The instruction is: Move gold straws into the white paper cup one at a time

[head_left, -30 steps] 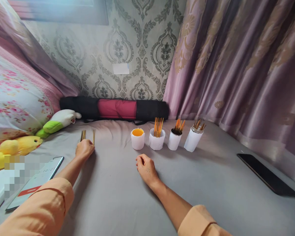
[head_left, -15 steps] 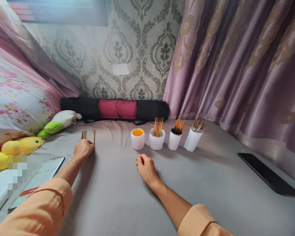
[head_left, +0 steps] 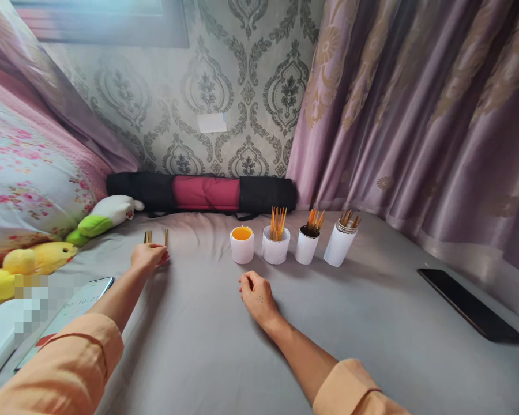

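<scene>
"What's just changed?"
"The left hand (head_left: 149,256) has rolled slightly, fingertips shifting right. Just beyond it lies a bunch of thin golden-brown sticks (head_left: 147,236); by its fingertips, a slimmer bunch of matching sticks (head_left: 166,237). I'd judge attention is on the slimmer bunch."
"Clamped on it?"
"Can't tell; its fingers are together, but their undersides are hidden."
"How do the sticks look?"
"Straight, narrow, slightly shiny, near ends masked by that hand."
"And rightward?"
"A round white-wrapped cup with an orange inside (head_left: 242,253), just ahead of the right hand (head_left: 258,295), which is loosely curled, nothing visible in it. Beyond that hand, rightward, three white-wrapped containers (head_left: 275,251) hold upright orange-brown sticks (head_left: 278,222)."
</scene>
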`<control>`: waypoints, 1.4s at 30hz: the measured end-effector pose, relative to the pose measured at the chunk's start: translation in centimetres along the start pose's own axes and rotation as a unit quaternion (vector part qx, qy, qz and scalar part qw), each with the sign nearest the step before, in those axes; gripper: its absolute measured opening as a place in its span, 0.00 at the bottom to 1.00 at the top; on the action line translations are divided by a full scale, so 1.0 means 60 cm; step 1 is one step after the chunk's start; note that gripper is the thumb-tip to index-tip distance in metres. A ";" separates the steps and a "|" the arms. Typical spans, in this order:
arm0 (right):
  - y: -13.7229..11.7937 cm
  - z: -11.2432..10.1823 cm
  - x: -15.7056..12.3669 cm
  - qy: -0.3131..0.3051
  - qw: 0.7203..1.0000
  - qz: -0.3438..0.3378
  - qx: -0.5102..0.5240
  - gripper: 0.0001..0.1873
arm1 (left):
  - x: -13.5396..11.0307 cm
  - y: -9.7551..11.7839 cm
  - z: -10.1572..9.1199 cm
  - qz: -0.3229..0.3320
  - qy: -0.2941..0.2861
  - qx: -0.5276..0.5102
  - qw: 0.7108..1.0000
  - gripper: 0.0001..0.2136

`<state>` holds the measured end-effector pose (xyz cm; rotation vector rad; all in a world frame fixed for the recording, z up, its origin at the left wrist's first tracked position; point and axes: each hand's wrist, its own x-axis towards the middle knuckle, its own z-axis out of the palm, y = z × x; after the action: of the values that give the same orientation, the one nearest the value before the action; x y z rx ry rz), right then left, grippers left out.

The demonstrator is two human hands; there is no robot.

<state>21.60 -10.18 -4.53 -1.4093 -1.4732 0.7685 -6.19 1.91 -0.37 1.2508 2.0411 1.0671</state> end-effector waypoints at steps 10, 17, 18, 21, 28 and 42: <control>-0.002 -0.001 0.000 0.001 1.000 -0.003 -0.006 0.14 | -0.040 -0.006 0.027 -0.126 -0.038 -0.340 0.931 0.05; -0.002 0.000 0.000 0.004 1.000 -0.003 -0.004 0.14 | -0.073 0.003 0.035 -0.154 -0.083 -0.418 0.891 0.08; -0.002 -0.001 0.000 0.004 1.000 -0.003 -0.004 0.14 | -0.077 0.003 0.036 -0.155 -0.088 -0.427 0.887 0.08; -0.003 -0.001 -0.001 0.005 1.000 -0.005 -0.006 0.13 | -0.089 0.003 0.040 -0.153 -0.101 -0.450 0.874 0.10; 0.001 0.001 0.001 0.005 1.000 -0.008 -0.007 0.14 | -0.113 0.001 0.048 -0.143 -0.122 -0.473 0.861 0.10; 0.001 -0.003 0.003 -0.008 1.000 -0.007 -0.005 0.15 | -0.169 0.009 0.066 -0.147 -0.169 -0.501 0.836 0.11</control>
<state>21.77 -10.05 -4.48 -1.4023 -1.4983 0.7667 1.54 -5.63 -1.88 0.4854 1.0442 1.3507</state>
